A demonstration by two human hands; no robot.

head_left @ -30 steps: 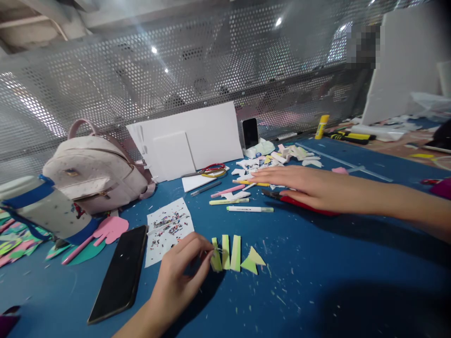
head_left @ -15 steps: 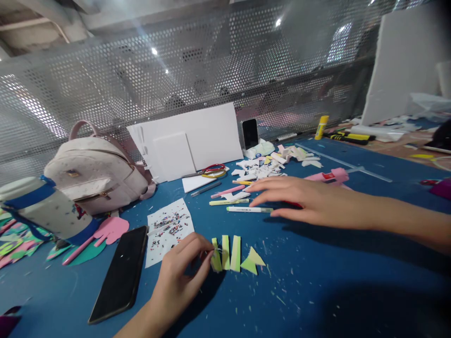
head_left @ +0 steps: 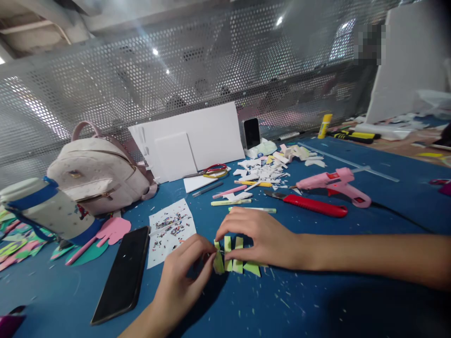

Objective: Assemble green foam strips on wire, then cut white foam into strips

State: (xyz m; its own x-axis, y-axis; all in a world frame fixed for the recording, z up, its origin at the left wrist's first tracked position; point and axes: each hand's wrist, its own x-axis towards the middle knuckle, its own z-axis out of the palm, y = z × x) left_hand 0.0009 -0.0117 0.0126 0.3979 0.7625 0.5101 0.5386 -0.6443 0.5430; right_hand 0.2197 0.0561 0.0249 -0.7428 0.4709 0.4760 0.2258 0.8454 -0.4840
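Note:
My left hand (head_left: 185, 272) has thumb and forefinger pinched at the edge of the leftmost yellow-green paper strip (head_left: 219, 263). Over the row from the right reaches my right hand (head_left: 260, 234), its thumb and forefinger apart around the upper part of that same strip. A middle strip (head_left: 228, 260) and a third strip (head_left: 238, 265) stand side by side under the right hand. Beside them lies a light green pointed scrap (head_left: 252, 268), partly covered by that hand. Behind the right hand is a white marker with a green end (head_left: 262, 210).
A red utility knife (head_left: 315, 205) and a pink glue gun (head_left: 340, 183) lie at right. Paper scraps (head_left: 262, 171), pens and scissors (head_left: 214, 170) are farther back. A black phone (head_left: 121, 277), a speckled sheet (head_left: 171, 230), a tumbler (head_left: 59, 213) and a backpack (head_left: 98, 169) occupy the left.
My right hand has moved left and nearer, from above the markers to the strips, uncovering the knife and glue gun. My left hand has stayed at the leftmost strip.

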